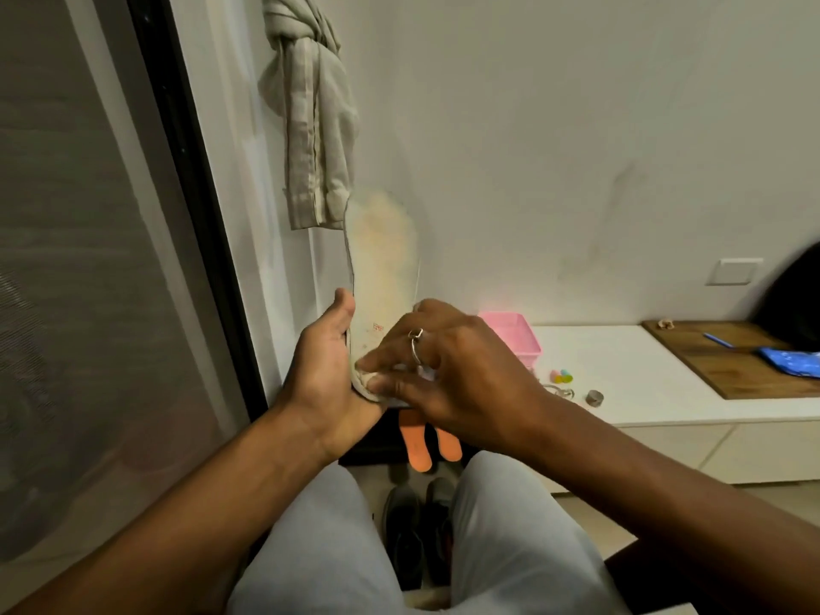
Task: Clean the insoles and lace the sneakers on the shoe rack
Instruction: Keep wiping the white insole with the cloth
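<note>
A pale, worn insole stands upright in front of me, toe end up. My left hand grips its heel end from the left, thumb along the edge. My right hand, with a ring on one finger, presses a small whitish cloth against the lower part of the insole. Two orange insoles lie below my hands on a dark surface. A pair of dark sneakers stands on the floor between my knees.
A white low cabinet runs along the right wall with a pink basket, small items and a wooden board. A grey knotted curtain hangs above. A dark-framed glass door fills the left.
</note>
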A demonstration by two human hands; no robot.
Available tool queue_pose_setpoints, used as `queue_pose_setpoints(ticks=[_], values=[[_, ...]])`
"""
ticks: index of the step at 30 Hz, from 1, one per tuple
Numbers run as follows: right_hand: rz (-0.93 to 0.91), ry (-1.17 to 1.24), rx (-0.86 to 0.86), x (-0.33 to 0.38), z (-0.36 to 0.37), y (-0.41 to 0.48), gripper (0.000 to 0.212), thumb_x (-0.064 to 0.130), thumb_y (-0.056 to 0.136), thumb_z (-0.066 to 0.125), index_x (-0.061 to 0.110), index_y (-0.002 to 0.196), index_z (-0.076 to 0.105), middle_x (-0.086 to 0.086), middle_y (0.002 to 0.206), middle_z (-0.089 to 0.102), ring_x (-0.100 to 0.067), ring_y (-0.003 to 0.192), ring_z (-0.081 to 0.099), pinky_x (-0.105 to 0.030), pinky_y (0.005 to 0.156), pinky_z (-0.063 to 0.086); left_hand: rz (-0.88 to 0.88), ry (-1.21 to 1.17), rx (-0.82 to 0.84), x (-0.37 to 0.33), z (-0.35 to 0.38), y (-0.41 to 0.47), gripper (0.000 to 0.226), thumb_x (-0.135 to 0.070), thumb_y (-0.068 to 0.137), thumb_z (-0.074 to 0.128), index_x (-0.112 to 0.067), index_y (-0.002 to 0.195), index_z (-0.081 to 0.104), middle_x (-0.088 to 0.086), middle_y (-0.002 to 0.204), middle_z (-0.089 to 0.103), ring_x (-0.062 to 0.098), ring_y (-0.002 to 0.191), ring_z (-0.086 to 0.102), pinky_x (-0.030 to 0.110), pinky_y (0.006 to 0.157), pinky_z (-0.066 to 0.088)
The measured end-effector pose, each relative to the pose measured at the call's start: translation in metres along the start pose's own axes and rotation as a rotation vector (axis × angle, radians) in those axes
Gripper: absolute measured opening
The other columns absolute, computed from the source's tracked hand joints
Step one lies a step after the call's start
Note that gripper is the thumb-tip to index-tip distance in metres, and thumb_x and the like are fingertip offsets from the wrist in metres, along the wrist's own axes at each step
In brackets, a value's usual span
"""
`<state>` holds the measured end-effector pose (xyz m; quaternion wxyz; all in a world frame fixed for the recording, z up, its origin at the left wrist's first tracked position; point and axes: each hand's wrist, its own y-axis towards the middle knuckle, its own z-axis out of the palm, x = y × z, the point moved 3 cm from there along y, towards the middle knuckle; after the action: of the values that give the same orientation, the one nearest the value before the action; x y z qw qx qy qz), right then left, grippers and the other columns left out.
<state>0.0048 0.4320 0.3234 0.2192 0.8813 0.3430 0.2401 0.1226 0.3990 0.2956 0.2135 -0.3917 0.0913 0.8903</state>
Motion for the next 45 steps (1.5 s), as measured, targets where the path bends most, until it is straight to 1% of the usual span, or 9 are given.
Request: queue_pose_setpoints(ticks=[4,12,17,22,27,32,36,39,45], values=[[0.003,-0.219,-0.095,-0.015,-0.017,0.012,0.017,0.028,0.089,0.074,0.022,0.104,0.080,0.004,0.092,0.074,-0.016,0.083,0.056,-0.039,0.063,0.053,0.006,0.040,0.000,0.006,0.000,0.001,0.063,-0.053,0.105,0.024,-0.016,0.118,0.073,0.010,0.102,0.073,0.022,0.086,0.068,0.042,0.079,0.051],[-0.013,-0.043,-0.032,-0.003,-0.005,0.002,0.018,0.029,0.088,0.074,0.023,0.104,0.079,0.005,0.094,0.074,-0.016,0.088,0.059,-0.041,0.066,0.054,-0.011,0.042,0.006,0.001,-0.001,0.001,0.064,-0.055,0.105,0.024,-0.013,0.132,0.064,0.012,0.108,0.073,0.025,0.087,0.073,0.038,0.070,0.061],[0.078,-0.184,-0.190,-0.026,-0.017,0.018,0.017,0.029,0.088,0.076,0.021,0.103,0.080,0.004,0.092,0.073,-0.016,0.083,0.056,-0.041,0.063,0.054,-0.006,0.057,0.027,0.011,0.003,0.001,0.066,-0.052,0.106,0.021,-0.019,0.099,0.078,0.004,0.086,0.072,0.018,0.076,0.068,0.033,0.068,0.050],[-0.007,-0.060,-0.038,-0.001,-0.004,-0.003,0.017,0.028,0.088,0.074,0.021,0.103,0.080,0.005,0.093,0.074,-0.016,0.086,0.059,-0.038,0.066,0.054,-0.016,0.054,0.007,0.002,-0.002,0.001,0.065,-0.055,0.105,0.024,-0.012,0.134,0.063,0.014,0.115,0.071,0.026,0.093,0.071,0.038,0.078,0.060],[0.104,-0.299,-0.178,-0.025,-0.021,0.009,0.015,0.029,0.089,0.073,0.022,0.100,0.080,0.004,0.089,0.073,-0.015,0.080,0.054,-0.035,0.063,0.051,-0.030,0.071,0.036,0.013,0.006,-0.001,0.060,-0.052,0.106,0.023,-0.013,0.118,0.068,0.008,0.095,0.070,0.020,0.080,0.067,0.035,0.071,0.051],[0.100,-0.079,0.033,-0.003,-0.010,0.006,0.016,0.029,0.090,0.073,0.022,0.102,0.079,0.005,0.095,0.073,-0.012,0.090,0.058,-0.032,0.067,0.051,-0.010,0.074,0.010,0.005,0.000,-0.002,0.062,-0.051,0.106,0.022,-0.015,0.135,0.063,0.015,0.126,0.068,0.028,0.105,0.070,0.046,0.089,0.059],[0.104,-0.255,-0.088,-0.012,-0.018,0.009,0.016,0.032,0.090,0.072,0.023,0.100,0.080,0.006,0.089,0.073,-0.012,0.082,0.056,-0.025,0.062,0.044,-0.005,0.084,0.018,0.007,0.004,-0.002,0.060,-0.049,0.106,0.023,-0.013,0.134,0.063,0.011,0.111,0.072,0.022,0.091,0.072,0.036,0.073,0.060],[0.123,-0.399,-0.095,-0.011,-0.016,0.011,0.018,0.032,0.092,0.067,0.020,0.097,0.080,0.004,0.086,0.071,-0.016,0.080,0.056,-0.032,0.066,0.048,-0.007,0.090,0.012,0.008,0.004,-0.002,0.060,-0.050,0.106,0.024,-0.016,0.134,0.063,0.013,0.120,0.070,0.024,0.103,0.067,0.042,0.093,0.052],[0.214,-0.091,0.165,-0.013,-0.026,0.010,0.023,0.035,0.087,0.076,0.025,0.108,0.079,0.007,0.108,0.074,-0.002,0.086,0.062,-0.021,0.069,0.052,0.023,0.117,0.000,0.006,0.000,0.001,0.061,-0.052,0.106,0.023,-0.015,0.134,0.063,0.015,0.127,0.066,0.028,0.102,0.064,0.038,0.085,0.053]])
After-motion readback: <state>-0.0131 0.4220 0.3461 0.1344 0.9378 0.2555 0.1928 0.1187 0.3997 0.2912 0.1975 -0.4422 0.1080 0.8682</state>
